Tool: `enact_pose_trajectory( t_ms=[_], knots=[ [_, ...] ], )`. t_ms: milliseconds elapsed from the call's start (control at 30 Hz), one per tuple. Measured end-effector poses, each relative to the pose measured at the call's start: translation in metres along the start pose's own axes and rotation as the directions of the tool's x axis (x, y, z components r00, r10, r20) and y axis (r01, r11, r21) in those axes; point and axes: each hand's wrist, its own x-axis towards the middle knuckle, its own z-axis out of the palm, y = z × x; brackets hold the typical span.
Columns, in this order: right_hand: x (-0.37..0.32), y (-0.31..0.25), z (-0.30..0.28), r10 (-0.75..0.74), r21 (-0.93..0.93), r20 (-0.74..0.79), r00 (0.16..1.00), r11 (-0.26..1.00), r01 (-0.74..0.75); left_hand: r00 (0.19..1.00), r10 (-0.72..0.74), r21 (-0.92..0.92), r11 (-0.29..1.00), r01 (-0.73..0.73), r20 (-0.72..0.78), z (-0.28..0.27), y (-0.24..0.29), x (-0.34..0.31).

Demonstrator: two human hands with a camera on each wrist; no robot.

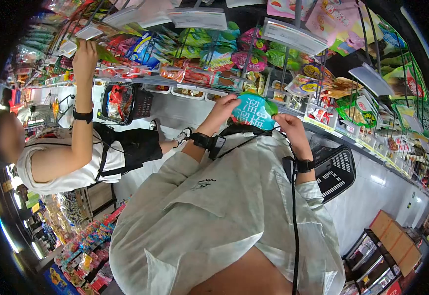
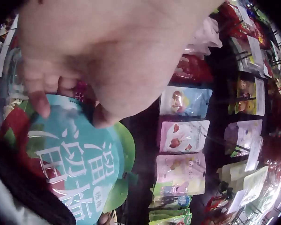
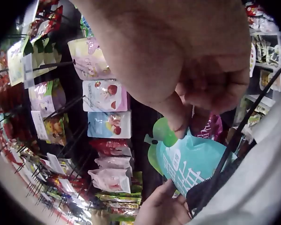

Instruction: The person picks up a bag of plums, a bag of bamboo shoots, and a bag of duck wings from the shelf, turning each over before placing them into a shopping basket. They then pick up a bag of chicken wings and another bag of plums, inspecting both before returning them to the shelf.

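Held up in front of the body is a teal snack pouch (image 1: 253,109) with large white Chinese lettering and green leaf shapes at one edge. My left hand (image 1: 220,113) pinches one side of it, the thumb (image 2: 105,115) over the printed face. On the opposite side my right hand (image 1: 293,132) grips the leaf-shaped edge (image 3: 163,132) between thumb and curled fingers. The left wrist view shows the pouch's lettered face (image 2: 79,154) beneath the left hand. Both hands are seen together on the pouch in the right wrist view.
Hanging snack bags (image 1: 219,46) and price tags (image 1: 293,35) on metal hooks fill the rack ahead, above shelf bins (image 1: 190,92). A black basket (image 1: 333,172) is at the right. On the left, another person's raised hand (image 1: 85,59) reaches the rack, near a filled basket (image 1: 141,105).
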Motion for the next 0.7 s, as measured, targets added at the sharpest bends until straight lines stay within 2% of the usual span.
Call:
enact_pose_trajectory(
  t_ms=[300, 400, 567, 700],
  knots=[
    [0.002, 0.000, -0.001, 0.012, -0.054, 0.055, 0.998, 0.998, -0.009, 0.999, -0.004, -0.009, 1.000, 0.003, -0.051, 0.002, 0.000, -0.009],
    [0.001, -0.001, 0.001, -0.012, 0.003, 0.041, 0.999, 1.000, 0.012, 0.995, -0.023, -0.043, 0.999, 0.019, -0.096, 0.001, -0.009, -0.005],
    [-0.001, -0.003, 0.003, -0.061, 0.031, 0.001, 0.998, 0.998, 0.061, 0.999, -0.033, -0.038, 0.999, 0.031, -0.042, -0.002, -0.005, -0.006],
    [-0.001, 0.000, 0.002, -0.013, -0.002, -0.017, 1.000, 1.000, 0.013, 0.998, -0.021, -0.016, 1.000, 0.020, -0.058, 0.005, 0.003, -0.013]
  ],
)
